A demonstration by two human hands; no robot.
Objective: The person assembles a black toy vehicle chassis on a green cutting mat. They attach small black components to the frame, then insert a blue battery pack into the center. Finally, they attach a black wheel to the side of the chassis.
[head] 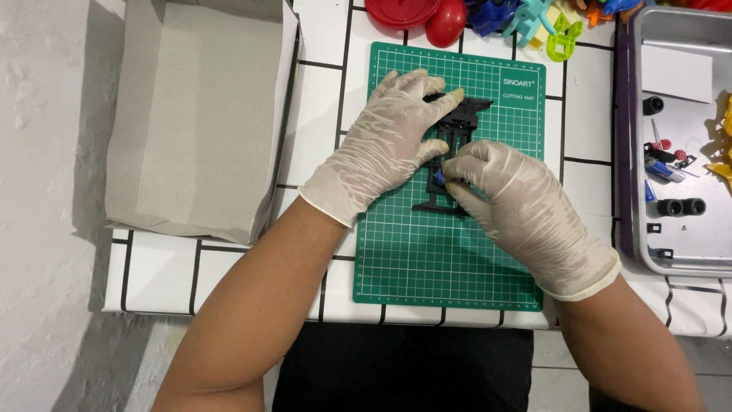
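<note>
A black plastic toy frame (457, 126) lies on a green cutting mat (427, 259) in the middle of the table. My left hand (385, 145), in a pale glove, presses flat on the frame's left side and holds it down. My right hand (518, 202), also gloved, pinches a small blue part (439, 177) against the frame's lower section. Much of the frame is hidden under both hands.
An open grey cardboard box (198, 114) stands at the left. A metal tray (679, 145) with small black, red and blue toy parts sits at the right. Red round pieces (415, 15) and colourful plastic parts (534, 19) lie at the back edge.
</note>
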